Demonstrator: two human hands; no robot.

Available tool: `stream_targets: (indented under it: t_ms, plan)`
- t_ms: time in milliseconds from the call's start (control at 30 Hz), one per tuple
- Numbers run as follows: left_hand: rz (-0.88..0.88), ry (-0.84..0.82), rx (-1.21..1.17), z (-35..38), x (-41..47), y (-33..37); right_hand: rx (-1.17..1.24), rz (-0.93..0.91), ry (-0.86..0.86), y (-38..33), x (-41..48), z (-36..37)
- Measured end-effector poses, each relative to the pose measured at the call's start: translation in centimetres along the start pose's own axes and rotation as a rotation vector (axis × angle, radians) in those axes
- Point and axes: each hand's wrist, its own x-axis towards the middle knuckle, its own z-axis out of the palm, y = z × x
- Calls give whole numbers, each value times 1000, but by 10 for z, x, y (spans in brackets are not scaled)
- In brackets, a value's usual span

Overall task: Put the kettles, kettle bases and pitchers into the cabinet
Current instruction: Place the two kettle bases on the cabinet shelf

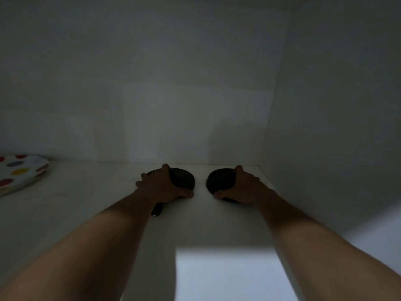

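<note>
I read both arms as reaching deep into the cabinet. The left hand has its fingers closed over the left kettle base, and the right hand grips the right kettle base. Both bases lie flat on the shelf at frame centre, near the back wall, apart from each other. This placement probably leaves front room for kettles. A cord trails below the left hand. A spotted plate sits at left. The interior is dim and white.
</note>
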Motion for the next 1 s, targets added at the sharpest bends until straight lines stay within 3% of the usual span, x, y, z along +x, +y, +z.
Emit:
stream_targets:
  t_ms: [433,800,1000]
  plan:
    - [82,34,67,11,55,-3,84,-113,67,3,27,4]
    - [176,202,263,-41,-40,10,-161,-99,146,-23,-44,-42]
    - [215,239,302,-82,-122,-2,-149,-118,157,-54,-111,-62]
